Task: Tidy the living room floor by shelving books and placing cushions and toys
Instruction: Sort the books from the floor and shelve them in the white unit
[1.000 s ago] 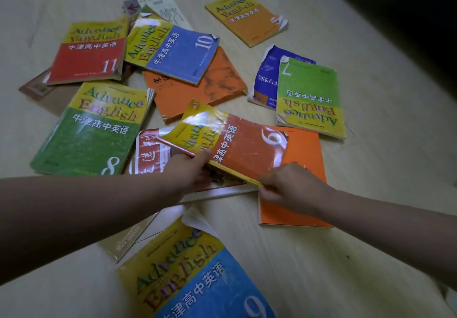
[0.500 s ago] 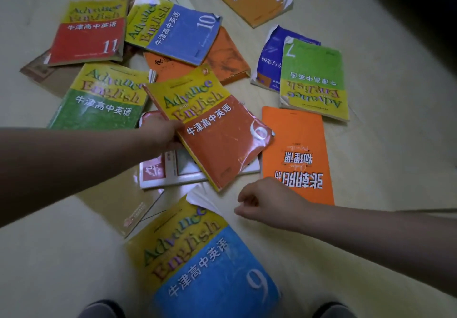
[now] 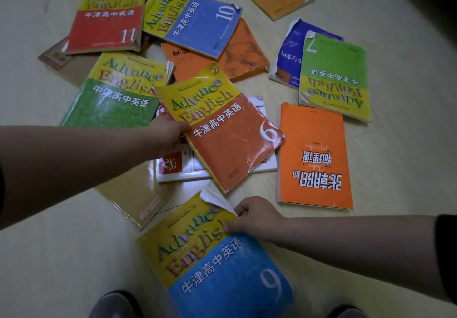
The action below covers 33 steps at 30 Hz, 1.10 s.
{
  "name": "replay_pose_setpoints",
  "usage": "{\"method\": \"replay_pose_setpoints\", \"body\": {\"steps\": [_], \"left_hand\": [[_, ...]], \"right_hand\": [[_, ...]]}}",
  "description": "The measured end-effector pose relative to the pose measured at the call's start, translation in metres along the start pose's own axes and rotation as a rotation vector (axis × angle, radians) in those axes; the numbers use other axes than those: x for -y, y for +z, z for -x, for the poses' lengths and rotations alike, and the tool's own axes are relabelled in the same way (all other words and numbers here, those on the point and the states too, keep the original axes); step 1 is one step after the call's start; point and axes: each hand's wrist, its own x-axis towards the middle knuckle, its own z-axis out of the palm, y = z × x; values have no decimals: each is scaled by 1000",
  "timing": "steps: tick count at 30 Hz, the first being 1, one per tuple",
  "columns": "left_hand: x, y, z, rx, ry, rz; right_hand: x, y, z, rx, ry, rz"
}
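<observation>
- Nearest, the right hand (image 3: 254, 216) is arriving at the top edge of the blue volume 9 (image 3: 222, 268), having released the orange volume 6 (image 3: 222, 129). Its fingers are curling there, but I cannot tell whether they are pinching it yet.
- Beyond, the left hand (image 3: 165, 137) is gripping the orange volume 6 alone by its spine.
- Farther off, the green volume 8 (image 3: 111, 95) and the blue volume 10 (image 3: 197, 20) are lying on the floor (image 3: 408, 144), so gathering is only beginning.
</observation>
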Motion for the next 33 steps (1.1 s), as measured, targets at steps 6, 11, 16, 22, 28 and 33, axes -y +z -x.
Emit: {"method": "replay_pose_setpoints", "body": {"steps": [6, 11, 16, 22, 28, 33], "left_hand": [[1, -4, -3, 31, -14, -24], [-1, -13, -6, 110, -60, -70], [-4, -19, -4, 186, -121, -176], [-3, -8, 2, 256, -176, -138], [-3, 2, 2, 315, -145, -213], [-1, 21, 2, 336, -99, -283]], "right_hand": [[-7, -5, 5, 52, -171, -25], [-9, -33, 18, 28, -262, -265], [-5, -85, 10, -217, -274, -477], [-13, -128, -15, -329, -153, -574], [-19, -140, -23, -351, -44, -787], [0, -145, -34, -363, -62, -823]]}}
